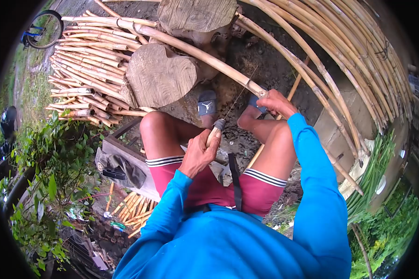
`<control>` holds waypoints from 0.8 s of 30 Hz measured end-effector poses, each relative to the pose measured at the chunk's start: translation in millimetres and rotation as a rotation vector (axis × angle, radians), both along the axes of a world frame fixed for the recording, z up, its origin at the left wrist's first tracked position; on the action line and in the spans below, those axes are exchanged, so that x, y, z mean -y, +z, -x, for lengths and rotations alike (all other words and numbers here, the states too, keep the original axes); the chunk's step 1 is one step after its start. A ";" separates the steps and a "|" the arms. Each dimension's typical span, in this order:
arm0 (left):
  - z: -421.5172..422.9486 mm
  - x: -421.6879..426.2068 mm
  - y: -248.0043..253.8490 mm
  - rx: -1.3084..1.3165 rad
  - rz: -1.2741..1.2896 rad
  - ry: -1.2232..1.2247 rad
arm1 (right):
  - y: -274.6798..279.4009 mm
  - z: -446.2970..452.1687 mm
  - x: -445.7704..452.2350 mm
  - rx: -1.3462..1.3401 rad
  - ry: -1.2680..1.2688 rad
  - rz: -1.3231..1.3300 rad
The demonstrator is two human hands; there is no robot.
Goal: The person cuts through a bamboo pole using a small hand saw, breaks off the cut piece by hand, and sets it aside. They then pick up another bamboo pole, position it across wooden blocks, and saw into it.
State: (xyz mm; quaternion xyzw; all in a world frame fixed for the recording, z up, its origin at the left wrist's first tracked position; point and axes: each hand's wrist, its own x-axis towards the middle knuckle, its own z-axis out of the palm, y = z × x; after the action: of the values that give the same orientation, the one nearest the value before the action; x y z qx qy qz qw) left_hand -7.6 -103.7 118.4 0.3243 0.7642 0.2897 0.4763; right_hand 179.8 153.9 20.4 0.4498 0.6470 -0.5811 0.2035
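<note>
My left hand (pixel 200 152) is closed round the pale wooden handle of a thin-bladed tool (pixel 215 130), with a dark collar where the blade begins. Its narrow blade slants up to the right and meets or crosses a bamboo pole (pixel 205 56) near the pole's end; whether it is a knife or a saw I cannot tell. My right hand (pixel 278 103) grips that near end of the pole, its fingers wrapped round it. From there the pole runs up and left, passing over or against two tree stumps (pixel 160 76).
Cut bamboo pieces (pixel 86 65) are stacked at the left. Long bamboo poles (pixel 358 56) curve along the right, beside green stalks (pixel 375 174). A wooden bench (pixel 125 153) with a dark cloth (pixel 121 168) is under me; shorter pieces (pixel 134 208) lie below it. A wheel (pixel 45 29) shows upper left.
</note>
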 end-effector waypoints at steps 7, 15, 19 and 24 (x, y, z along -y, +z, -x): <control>9.2 42.8 13.5 -0.078 0.097 -0.018 | 26.4 13.2 19.7 0.273 0.031 -0.460; 9.1 22.2 -20.5 -0.051 0.212 -0.026 | 22.6 16.0 22.1 0.287 0.008 -0.473; 13.3 0.0 -28.3 -0.063 0.215 -0.031 | 23.5 16.4 24.8 0.289 0.006 -0.455; 11.1 -7.1 -0.1 -0.104 0.182 -0.090 | 26.4 13.4 23.0 0.251 -0.015 -0.464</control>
State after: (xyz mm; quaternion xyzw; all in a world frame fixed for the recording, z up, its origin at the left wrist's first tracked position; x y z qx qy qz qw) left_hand -18.7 -96.6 118.3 0.3286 0.7957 0.1801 0.4759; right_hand 166.4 130.9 46.8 0.5579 0.7293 -0.3582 0.1690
